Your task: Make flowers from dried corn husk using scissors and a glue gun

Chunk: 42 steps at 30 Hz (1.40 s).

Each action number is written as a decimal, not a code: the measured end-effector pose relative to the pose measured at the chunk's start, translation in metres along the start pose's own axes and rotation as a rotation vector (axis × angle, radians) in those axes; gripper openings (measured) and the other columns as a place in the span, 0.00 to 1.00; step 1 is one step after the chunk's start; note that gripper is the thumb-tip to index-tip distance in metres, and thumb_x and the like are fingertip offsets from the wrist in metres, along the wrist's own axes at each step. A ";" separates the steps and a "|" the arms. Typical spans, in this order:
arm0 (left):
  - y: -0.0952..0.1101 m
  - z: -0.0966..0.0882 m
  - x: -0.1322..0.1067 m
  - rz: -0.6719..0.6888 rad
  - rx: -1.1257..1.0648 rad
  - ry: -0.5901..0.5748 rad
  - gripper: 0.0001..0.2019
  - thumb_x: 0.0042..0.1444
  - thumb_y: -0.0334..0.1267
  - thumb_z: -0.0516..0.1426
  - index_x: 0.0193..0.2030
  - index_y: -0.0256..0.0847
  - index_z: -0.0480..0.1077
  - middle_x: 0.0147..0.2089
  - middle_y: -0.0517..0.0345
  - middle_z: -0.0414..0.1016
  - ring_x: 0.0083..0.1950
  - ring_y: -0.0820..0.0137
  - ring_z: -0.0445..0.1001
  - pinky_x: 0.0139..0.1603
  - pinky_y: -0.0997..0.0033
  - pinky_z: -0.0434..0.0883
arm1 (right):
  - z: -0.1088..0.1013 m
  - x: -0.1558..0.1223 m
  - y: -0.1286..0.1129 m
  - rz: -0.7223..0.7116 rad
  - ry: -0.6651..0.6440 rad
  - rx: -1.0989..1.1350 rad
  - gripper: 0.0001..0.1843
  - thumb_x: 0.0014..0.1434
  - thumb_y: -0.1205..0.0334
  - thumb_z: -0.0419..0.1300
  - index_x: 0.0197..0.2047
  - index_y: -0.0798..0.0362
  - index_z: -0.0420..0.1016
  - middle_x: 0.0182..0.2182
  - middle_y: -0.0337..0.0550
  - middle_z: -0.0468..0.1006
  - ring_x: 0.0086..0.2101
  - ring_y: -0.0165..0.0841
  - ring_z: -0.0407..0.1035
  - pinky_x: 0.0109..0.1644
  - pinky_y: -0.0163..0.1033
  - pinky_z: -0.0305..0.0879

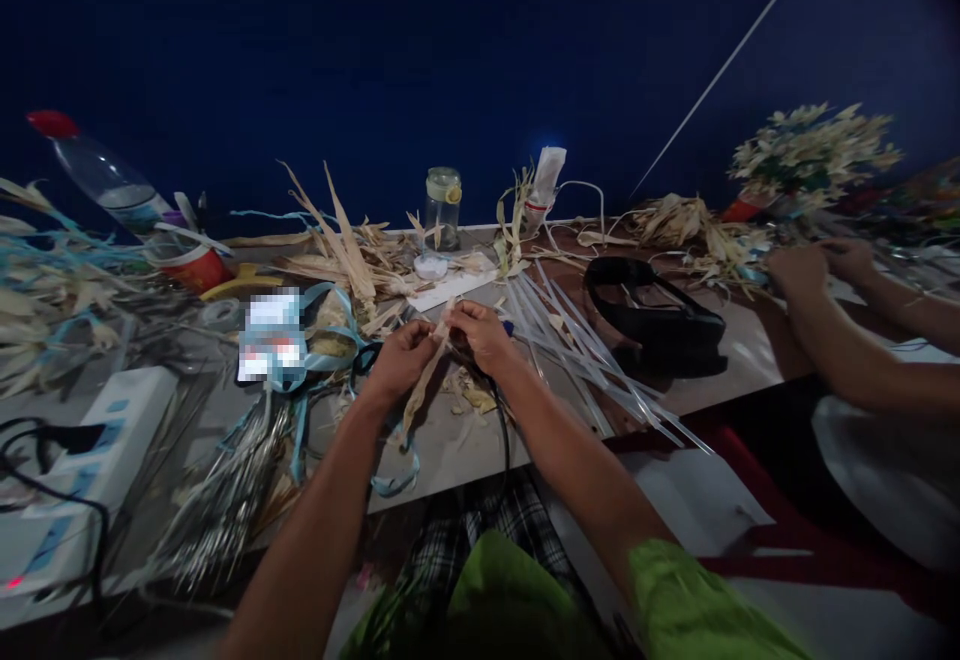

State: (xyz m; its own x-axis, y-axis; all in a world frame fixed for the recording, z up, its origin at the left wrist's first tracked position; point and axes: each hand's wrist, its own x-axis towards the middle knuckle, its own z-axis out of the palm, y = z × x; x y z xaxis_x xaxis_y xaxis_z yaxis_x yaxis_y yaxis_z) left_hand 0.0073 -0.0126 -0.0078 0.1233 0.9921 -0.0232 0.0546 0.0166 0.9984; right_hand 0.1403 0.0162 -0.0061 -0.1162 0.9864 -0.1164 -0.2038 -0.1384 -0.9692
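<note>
My left hand (400, 358) and my right hand (480, 332) meet above the table's near edge, both pinched on one dry husk strip (424, 380). The strip hangs down from my fingers toward the table. Small husk scraps (469, 398) lie right under my hands. A black cord (501, 430) runs from beneath my right hand down off the table. Blue ribbon (322, 360) curls just left of my left hand.
Several clear sticks (592, 360) fan out to the right, next to a black strap (652, 315). A glass jar (442, 205) and husk piles (337, 250) stand behind. A white power strip (82, 470) lies far left. Another person's hands (817, 265) work at the right.
</note>
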 end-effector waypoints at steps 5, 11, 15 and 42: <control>-0.004 0.000 0.001 -0.049 -0.069 -0.020 0.11 0.43 0.43 0.59 0.31 0.38 0.68 0.23 0.64 0.65 0.23 0.78 0.59 0.23 0.78 0.58 | -0.006 0.006 -0.001 -0.066 0.090 0.083 0.15 0.40 0.53 0.62 0.20 0.53 0.61 0.15 0.30 0.60 0.17 0.21 0.52 0.22 0.30 0.49; 0.003 -0.008 0.003 -0.103 -0.267 0.132 0.10 0.42 0.41 0.61 0.28 0.39 0.65 0.19 0.67 0.61 0.18 0.80 0.58 0.19 0.79 0.57 | -0.023 0.010 -0.012 -0.220 0.237 0.185 0.19 0.45 0.47 0.59 0.22 0.52 0.60 0.18 0.32 0.61 0.18 0.21 0.52 0.21 0.30 0.49; 0.006 -0.012 0.003 -0.073 -0.462 0.198 0.10 0.42 0.39 0.61 0.29 0.39 0.65 0.24 0.65 0.68 0.22 0.79 0.66 0.26 0.78 0.65 | -0.027 0.011 -0.013 -0.270 0.232 0.083 0.21 0.51 0.43 0.54 0.23 0.53 0.61 0.19 0.34 0.61 0.19 0.22 0.54 0.22 0.31 0.50; -0.002 -0.007 0.004 0.008 -0.262 0.200 0.22 0.44 0.43 0.60 0.44 0.38 0.60 0.20 0.66 0.66 0.18 0.78 0.62 0.17 0.80 0.60 | -0.061 -0.036 -0.008 0.036 0.319 -1.529 0.31 0.58 0.56 0.50 0.61 0.60 0.47 0.42 0.56 0.75 0.43 0.43 0.71 0.44 0.42 0.62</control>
State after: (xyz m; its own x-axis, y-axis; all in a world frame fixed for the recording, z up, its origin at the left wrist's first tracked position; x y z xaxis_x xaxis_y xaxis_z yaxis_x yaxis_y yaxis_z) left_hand 0.0012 -0.0078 -0.0097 -0.0761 0.9966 -0.0302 -0.2055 0.0140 0.9786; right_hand 0.2055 -0.0130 -0.0071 0.1446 0.9895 0.0088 0.9624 -0.1386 -0.2338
